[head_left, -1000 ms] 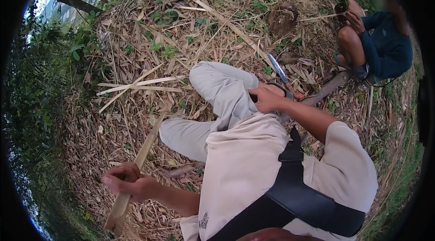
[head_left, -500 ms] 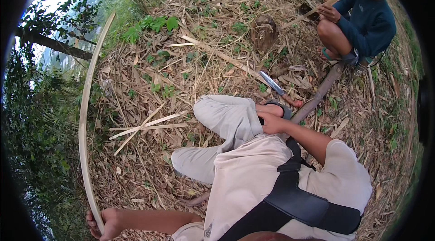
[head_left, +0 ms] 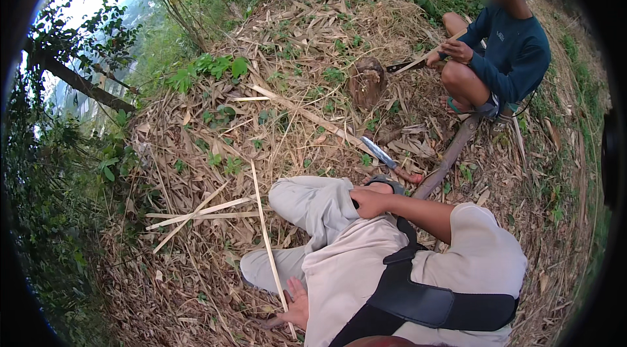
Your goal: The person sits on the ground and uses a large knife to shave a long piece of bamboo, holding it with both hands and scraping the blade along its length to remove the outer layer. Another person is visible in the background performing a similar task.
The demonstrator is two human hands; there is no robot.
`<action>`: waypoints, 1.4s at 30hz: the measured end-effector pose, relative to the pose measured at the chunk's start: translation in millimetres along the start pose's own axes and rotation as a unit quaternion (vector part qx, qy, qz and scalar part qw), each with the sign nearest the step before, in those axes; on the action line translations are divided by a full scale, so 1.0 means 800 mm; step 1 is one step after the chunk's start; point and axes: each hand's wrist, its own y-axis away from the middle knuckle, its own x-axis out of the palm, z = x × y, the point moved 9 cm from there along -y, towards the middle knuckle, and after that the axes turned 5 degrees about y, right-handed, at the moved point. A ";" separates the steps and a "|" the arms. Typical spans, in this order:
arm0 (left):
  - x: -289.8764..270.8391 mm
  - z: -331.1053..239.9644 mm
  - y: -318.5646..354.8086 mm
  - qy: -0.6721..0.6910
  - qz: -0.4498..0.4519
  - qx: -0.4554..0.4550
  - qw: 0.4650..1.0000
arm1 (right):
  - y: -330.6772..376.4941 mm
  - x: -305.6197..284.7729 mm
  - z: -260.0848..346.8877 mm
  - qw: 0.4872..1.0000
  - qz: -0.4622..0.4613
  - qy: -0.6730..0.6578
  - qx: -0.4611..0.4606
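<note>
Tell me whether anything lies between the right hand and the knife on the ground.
Nothing visible blocks it. The right hand rests on the raised knee, and the knife lies just beyond on dry leaves, apart from the hand. A thick stick lies beside the knife, not between.

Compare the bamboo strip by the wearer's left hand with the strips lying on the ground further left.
The bamboo strip under the left hand is single, long and runs nearly straight away from the person; the loose strips are shorter, crossed in a fan, untouched. Both are pale, thin split bamboo.
</note>
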 end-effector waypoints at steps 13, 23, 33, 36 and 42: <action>0.177 0.304 0.076 -0.873 0.414 0.253 0.037 | 0.022 -0.024 0.012 0.993 0.080 -0.081 -0.039; 0.164 0.317 0.111 -0.769 0.584 0.143 0.217 | 0.033 -0.021 0.001 0.977 0.175 -0.115 -0.046; 0.165 0.303 0.126 -0.718 0.596 0.188 0.307 | 0.010 -0.016 0.041 0.990 -0.104 -0.006 -0.096; 0.178 0.311 0.120 -0.746 0.583 0.192 0.260 | -0.013 0.010 -0.037 0.993 -0.065 0.099 0.015; 0.280 0.224 0.196 -0.671 0.612 0.171 0.382 | 0.012 -0.028 -0.010 0.995 0.051 -0.002 0.087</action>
